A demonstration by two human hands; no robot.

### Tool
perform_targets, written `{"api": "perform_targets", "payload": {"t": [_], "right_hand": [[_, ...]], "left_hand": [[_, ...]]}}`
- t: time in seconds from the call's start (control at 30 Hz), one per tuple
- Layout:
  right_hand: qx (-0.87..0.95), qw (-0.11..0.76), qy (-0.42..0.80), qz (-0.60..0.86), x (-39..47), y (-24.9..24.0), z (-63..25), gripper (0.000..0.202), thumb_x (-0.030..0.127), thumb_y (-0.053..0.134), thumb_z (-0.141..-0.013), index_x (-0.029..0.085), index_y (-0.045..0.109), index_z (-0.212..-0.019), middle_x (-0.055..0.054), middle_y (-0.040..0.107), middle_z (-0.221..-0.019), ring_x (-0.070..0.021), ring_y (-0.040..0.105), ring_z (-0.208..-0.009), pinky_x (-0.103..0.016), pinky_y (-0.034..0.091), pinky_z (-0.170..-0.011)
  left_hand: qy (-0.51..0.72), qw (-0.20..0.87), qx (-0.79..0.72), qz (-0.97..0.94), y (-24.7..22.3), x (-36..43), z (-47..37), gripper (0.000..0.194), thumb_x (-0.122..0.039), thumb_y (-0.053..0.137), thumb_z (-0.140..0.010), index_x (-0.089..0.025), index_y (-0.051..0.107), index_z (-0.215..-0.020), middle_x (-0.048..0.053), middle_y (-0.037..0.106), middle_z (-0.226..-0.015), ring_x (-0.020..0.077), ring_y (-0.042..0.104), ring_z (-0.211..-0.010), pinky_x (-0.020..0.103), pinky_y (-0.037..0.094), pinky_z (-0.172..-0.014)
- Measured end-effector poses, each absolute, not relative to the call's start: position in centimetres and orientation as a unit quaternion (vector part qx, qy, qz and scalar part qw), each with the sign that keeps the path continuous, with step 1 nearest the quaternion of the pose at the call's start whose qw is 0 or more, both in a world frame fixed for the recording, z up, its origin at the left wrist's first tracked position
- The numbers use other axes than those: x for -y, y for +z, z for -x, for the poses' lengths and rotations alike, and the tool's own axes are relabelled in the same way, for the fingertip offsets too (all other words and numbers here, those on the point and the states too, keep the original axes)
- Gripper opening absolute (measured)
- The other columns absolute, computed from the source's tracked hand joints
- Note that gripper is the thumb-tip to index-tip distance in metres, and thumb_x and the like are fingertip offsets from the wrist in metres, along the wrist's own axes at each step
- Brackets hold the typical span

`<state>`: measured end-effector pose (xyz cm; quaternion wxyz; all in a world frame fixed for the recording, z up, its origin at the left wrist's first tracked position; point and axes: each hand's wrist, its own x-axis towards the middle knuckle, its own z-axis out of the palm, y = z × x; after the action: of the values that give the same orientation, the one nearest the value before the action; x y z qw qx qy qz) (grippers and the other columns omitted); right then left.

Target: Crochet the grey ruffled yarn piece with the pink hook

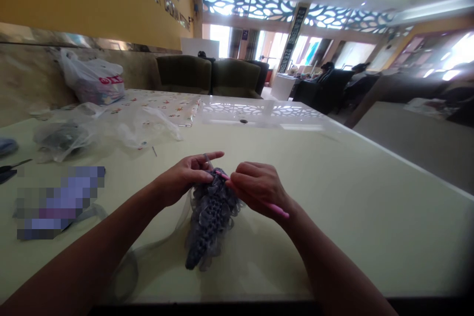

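A grey-blue crocheted piece (211,217) with ruffled, sheer ribbon edges hangs over the table in front of me. My left hand (188,175) pinches its top edge between thumb and fingers, the index finger stretched out with a strand of grey ribbon (208,160) looped over it. In my closed right hand (257,182) is a pink crochet hook (277,210). The hook's tip meets the top of the piece beside my left thumb. Sheer grey ribbon (166,239) trails from the work down to the left across the table.
On the pale table (333,207), a pixelated bluish item (62,202) and black scissors (11,170) lie left. Beyond are clear plastic bags (66,138), a small needle-like item (154,151) and a full white carrier bag (98,81). Dark armchairs (233,76) stand behind; people sit far right.
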<state>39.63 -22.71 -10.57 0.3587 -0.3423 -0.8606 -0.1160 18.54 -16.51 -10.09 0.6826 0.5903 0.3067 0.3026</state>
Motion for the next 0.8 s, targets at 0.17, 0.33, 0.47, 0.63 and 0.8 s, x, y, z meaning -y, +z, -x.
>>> {"api": "perform_targets", "payload": {"t": [0.17,0.33,0.47,0.63,0.8], "right_hand": [[0.871,0.347,-0.063,0.343,23.0,-10.0,-39.9,0.037,0.021,0.048,-0.097,0.017,0.046,-0.06,0.003,0.043,-0.06,-0.0085,0.036,-0.053,-0.025,0.027,-0.052],[0.801,0.447,0.196,0.348,23.1,-9.4,-40.7,0.034,0.025,0.055,-0.093,0.017,0.05,-0.061,0.004,0.045,-0.057,-0.008,0.039,-0.052,-0.023,0.032,-0.05],[0.751,0.492,0.252,0.361,22.7,-10.3,-39.7,0.028,0.026,0.056,-0.092,0.017,0.055,-0.066,0.003,0.047,-0.058,-0.0093,0.044,-0.053,-0.022,0.037,-0.05],[0.748,0.531,0.099,0.387,22.9,-12.1,-37.7,0.018,0.027,0.059,-0.091,0.018,0.06,-0.076,-0.001,0.062,-0.078,-0.0116,0.057,-0.068,-0.023,0.045,-0.063],[0.635,0.623,0.181,0.419,23.6,-11.6,-37.5,0.019,0.027,0.059,-0.09,0.019,0.058,-0.073,0.004,0.054,-0.061,-0.0085,0.046,-0.053,-0.018,0.038,-0.048]], "left_hand": [[0.308,0.625,-0.335,-0.635,-10.3,16.4,-18.5,0.032,-0.014,0.072,-0.066,-0.021,0.077,-0.097,0.005,0.071,-0.106,0.016,0.062,-0.08,0.028,0.045,-0.072],[0.304,0.62,-0.317,-0.65,-10.2,16.4,-18.3,0.033,-0.013,0.07,-0.068,-0.024,0.078,-0.098,0.003,0.072,-0.11,0.0156,0.063,-0.081,0.028,0.046,-0.075],[0.307,0.669,-0.278,-0.617,-10.6,16.7,-18.7,0.053,-0.016,0.075,-0.069,-0.026,0.07,-0.121,0.001,0.073,-0.092,0.017,0.065,-0.085,0.031,0.046,-0.085],[0.31,0.705,-0.252,-0.586,-11.3,17.6,-19.6,0.042,-0.023,0.078,-0.071,-0.022,0.073,-0.113,0.008,0.073,-0.111,0.0263,0.064,-0.109,0.039,0.044,-0.099],[0.276,0.507,-0.27,-0.771,-10.8,16.0,-18.5,0.038,-0.048,0.064,-0.086,-0.025,0.073,-0.114,0.008,0.063,-0.134,0.0306,0.048,-0.132,0.047,0.025,-0.116]]}}
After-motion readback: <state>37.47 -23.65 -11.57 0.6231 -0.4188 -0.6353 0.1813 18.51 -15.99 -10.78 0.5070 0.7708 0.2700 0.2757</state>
